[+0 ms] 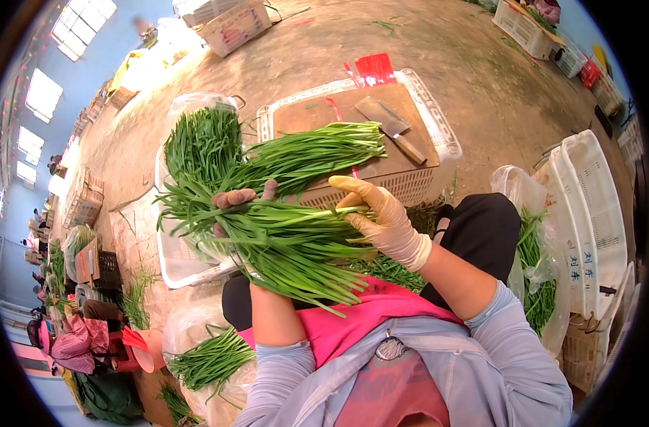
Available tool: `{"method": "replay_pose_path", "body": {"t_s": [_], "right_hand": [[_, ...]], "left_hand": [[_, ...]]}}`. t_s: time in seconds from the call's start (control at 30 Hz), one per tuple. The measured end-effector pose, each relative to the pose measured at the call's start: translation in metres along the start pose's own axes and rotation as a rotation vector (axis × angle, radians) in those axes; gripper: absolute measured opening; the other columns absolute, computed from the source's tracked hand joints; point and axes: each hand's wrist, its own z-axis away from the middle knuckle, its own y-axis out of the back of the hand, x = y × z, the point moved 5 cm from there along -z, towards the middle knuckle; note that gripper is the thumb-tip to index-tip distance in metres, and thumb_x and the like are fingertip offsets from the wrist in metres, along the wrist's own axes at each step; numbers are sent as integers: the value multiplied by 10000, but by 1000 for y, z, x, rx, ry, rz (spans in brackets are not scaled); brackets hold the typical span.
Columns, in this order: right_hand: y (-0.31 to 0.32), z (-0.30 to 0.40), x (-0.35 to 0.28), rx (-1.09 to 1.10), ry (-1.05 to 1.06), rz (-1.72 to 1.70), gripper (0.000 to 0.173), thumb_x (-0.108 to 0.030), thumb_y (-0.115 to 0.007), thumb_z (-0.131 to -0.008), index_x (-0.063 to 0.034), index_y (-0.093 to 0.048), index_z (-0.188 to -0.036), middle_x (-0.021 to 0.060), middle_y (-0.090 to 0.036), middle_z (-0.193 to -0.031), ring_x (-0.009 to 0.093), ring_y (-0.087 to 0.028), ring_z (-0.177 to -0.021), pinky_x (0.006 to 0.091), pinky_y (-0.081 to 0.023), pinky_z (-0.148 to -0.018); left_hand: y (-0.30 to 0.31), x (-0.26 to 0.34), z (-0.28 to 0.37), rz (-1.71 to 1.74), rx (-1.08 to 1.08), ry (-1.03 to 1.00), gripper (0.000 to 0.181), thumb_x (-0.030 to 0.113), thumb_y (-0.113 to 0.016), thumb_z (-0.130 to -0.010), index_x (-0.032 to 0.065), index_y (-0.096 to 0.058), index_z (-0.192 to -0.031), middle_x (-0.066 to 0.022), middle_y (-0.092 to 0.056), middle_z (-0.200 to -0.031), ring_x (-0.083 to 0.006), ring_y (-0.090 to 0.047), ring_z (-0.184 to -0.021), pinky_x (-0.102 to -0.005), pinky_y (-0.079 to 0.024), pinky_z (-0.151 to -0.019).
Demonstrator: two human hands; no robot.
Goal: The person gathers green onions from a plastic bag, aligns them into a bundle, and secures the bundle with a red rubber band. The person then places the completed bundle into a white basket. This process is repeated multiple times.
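Observation:
A loose bunch of garlic chives (pixel 292 240) lies across my left hand (pixel 233 200), gloved in brownish fabric. Its fingers curl over the leafy part, and the leaves hide most of the palm. My right hand (pixel 385 221), in a cream rubber glove, pinches a few pale stalk ends at the bunch's right side; its index finger is extended. Just beyond, another chive bundle (pixel 324 147) rests on a wooden board (pixel 303 117), stalk ends to the right. A cleaver (pixel 391 128) with a wooden handle lies beside those ends. Red ties (pixel 375 69) sit at the board's far edge.
The board rests on a white plastic crate (pixel 436 117). A white basket (pixel 169 261) at left holds bagged chives (pixel 201 141). More chives lie in plastic bags at lower left (pixel 212 357) and right (pixel 537 277), near stacked white crates (pixel 596 213). People work along the left.

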Motion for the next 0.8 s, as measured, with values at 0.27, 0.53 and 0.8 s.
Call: {"method": "replay_pose_path", "body": {"t_s": [0.27,0.53,0.8], "right_hand": [[22,38,29,124,-176,-130,431,67,-616,-863,-88,-635,-1265,41,-634,-933,146,-591,-843,297,-488,-791],[16,24,-11,70,219,586,320,-145,-765,-766,-164,-759,-1085,28,-700,-982,254,-602,-947,386,-468,-858],[68,47,-36,102,225,412,281,-66,-754,-709,-140,-763,-980,1,-719,-932,262,-614,-971,383,-501,-869]], "left_hand": [[27,15,-12,586,42,86,207,185,-549,-930,99,-626,-1102,46,-582,-856,-161,-554,-848,-595,-128,-1232],[17,16,-13,547,3,51,136,112,-590,-865,116,-611,-999,69,-509,-753,-128,-505,-726,-546,-327,-1141],[25,39,-15,488,-165,-39,232,58,-664,-798,148,-600,-1002,85,-517,-781,-96,-511,-707,-379,-458,-944]]}}
